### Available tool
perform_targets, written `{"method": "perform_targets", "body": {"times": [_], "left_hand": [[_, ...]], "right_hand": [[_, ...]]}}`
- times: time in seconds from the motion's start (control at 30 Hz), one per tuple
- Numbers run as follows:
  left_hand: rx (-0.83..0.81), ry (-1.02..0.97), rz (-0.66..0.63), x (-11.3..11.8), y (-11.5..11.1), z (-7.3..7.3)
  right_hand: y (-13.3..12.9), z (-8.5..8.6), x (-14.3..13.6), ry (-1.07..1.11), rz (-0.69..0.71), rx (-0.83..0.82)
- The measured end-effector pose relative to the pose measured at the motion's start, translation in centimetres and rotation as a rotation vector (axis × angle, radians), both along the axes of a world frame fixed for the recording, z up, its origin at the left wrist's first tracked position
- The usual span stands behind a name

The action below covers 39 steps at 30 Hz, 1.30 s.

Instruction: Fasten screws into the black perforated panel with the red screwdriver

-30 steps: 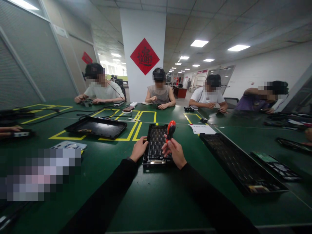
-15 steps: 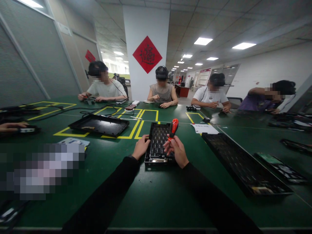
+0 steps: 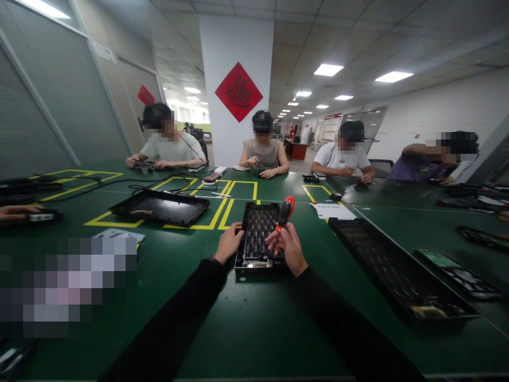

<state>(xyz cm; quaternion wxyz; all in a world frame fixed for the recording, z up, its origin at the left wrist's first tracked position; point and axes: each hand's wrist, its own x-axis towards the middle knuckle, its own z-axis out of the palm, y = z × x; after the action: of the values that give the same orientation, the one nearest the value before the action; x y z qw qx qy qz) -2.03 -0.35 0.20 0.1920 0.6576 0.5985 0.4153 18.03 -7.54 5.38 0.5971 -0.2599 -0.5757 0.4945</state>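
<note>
A black rectangular tray [image 3: 260, 269] lies on the green table in front of me, with rows of small shiny parts inside it. My left hand [image 3: 229, 243] grips its left edge, the thumb on the rim. In my right hand [image 3: 291, 248] is a red and black screwdriver [image 3: 287, 211], handle up and leaning right, over the tray's right side. The screwdriver's tip cannot be made out among the fingers.
A flat black cover [image 3: 161, 207] lies at the left, a long black tray [image 3: 401, 270] at the right. Beyond that tray is a frame with a green board [image 3: 441, 258]. A white paper [image 3: 333, 211] lies ahead. Several people sit across the table.
The screwdriver's handle has tipped further to the right in my right hand. My left hand stays on the tray's edge. The whole view has shifted slightly.
</note>
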Motion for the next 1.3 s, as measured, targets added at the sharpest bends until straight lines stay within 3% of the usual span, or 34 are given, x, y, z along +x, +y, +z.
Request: {"method": "perform_targets", "body": {"times": [0.4,0.7,0.97,1.3], "left_hand": [[0.002,-0.024,0.003,-0.02,-0.07,0.09],[0.014,-0.023,-0.010,-0.17,0.08,-0.09],[0.011,-0.032,-0.015,-0.31,0.44,-0.65],[0.018,-0.021,-0.015,-0.20,0.08,-0.22]], "right_hand": [[0.05,0.00,-0.14,-0.015,-0.067,0.038],[-0.15,0.38,0.00,-0.012,-0.020,0.002],[-0.16,0.24,-0.01,-0.038,-0.079,0.011],[0.19,0.03,-0.05,0.022,-0.046,-0.021]]}}
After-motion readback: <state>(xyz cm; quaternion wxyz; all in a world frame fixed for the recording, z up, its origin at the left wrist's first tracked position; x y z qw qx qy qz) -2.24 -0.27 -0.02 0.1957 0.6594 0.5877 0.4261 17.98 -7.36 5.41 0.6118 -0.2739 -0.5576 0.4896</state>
